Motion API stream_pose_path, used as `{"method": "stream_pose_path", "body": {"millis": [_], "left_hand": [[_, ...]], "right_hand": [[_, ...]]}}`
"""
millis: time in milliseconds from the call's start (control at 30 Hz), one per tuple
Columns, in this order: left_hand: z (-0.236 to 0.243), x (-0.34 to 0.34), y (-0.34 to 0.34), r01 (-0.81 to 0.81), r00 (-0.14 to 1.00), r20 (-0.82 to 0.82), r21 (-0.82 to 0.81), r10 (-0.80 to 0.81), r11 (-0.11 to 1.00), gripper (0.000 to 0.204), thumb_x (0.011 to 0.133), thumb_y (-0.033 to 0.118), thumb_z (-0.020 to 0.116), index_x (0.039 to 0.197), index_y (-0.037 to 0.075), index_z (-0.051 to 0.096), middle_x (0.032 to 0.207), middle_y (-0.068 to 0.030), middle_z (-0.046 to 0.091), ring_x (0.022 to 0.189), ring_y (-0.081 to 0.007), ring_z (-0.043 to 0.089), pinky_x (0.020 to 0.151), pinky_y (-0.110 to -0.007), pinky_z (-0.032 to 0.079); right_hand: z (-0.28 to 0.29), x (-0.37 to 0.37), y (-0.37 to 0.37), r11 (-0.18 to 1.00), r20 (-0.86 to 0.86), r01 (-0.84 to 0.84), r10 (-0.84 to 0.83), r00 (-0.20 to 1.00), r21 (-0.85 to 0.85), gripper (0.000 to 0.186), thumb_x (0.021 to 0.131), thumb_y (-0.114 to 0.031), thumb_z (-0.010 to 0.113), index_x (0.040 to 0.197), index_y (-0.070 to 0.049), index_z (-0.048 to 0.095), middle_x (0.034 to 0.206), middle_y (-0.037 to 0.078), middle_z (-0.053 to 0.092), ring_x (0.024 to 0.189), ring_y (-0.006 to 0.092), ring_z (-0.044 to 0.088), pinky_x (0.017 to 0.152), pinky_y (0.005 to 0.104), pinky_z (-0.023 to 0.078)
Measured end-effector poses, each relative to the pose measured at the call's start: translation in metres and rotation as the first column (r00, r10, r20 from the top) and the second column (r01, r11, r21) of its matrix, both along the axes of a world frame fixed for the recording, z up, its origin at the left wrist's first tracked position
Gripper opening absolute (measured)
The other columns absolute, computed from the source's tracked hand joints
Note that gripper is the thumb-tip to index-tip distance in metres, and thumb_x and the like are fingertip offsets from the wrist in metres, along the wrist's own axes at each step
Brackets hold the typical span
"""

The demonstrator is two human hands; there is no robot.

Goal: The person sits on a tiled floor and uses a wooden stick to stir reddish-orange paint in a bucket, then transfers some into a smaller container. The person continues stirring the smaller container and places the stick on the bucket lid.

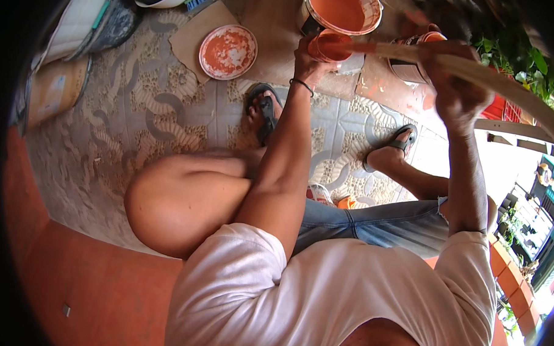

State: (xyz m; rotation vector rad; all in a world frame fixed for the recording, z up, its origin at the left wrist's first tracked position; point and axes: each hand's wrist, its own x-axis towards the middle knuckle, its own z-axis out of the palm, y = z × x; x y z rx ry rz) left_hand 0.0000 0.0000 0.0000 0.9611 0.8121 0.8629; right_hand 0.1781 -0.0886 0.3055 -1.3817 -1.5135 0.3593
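Observation:
My left hand [311,67] is wrapped round a small orange cup [330,48], tilted so that its mouth shows. My right hand [461,94] grips a long pale wooden stick [517,85]. The stick's orange-coated end reaches to the cup's mouth; motion blurs it, and I cannot tell how deep it goes. Just beyond the cup stands a paint bucket [375,25] with orange paint [336,9] inside and smears on its rim. A paint-spattered can [407,70] stands beside my right hand, partly hidden by the hand and stick.
A round lid [228,52] smeared with orange and white lies on cardboard [193,33] to the left. More paint-stained cardboard [389,91] covers patterned tiles [181,108]. Leafy plants [528,60] and a red crate [505,108] are at the right. My sandalled feet flank the work.

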Motion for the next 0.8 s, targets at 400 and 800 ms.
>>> {"method": "stream_pose_path", "body": {"millis": [400,800], "left_hand": [[0.014,-0.007,0.014,0.002,0.996,0.087,-0.085,0.005,0.996,0.093,0.064,-0.010,0.094,0.147,0.000,0.053,0.132,-0.0124,0.073,0.113,-0.0216,0.075,0.085,-0.035,0.067],[0.011,-0.020,0.016,-0.044,0.998,0.047,-0.062,0.047,0.997,0.093,0.062,-0.012,0.094,0.146,0.004,0.058,0.136,-0.0093,0.072,0.123,-0.0224,0.072,0.102,-0.038,0.066]], "right_hand": [[-0.026,0.103,-0.023,0.756,-0.641,0.559,-0.621,0.451,-0.340,0.021,0.096,0.000,0.080,0.112,0.013,0.075,0.115,0.019,0.074,0.105,0.0325,0.079,0.086,0.0470,0.076],[-0.056,0.070,0.062,0.897,-0.417,0.440,-0.415,0.809,-0.040,0.014,0.092,0.001,0.085,0.105,0.005,0.081,0.102,0.013,0.081,0.091,0.0249,0.081,0.084,0.0381,0.071]]}}
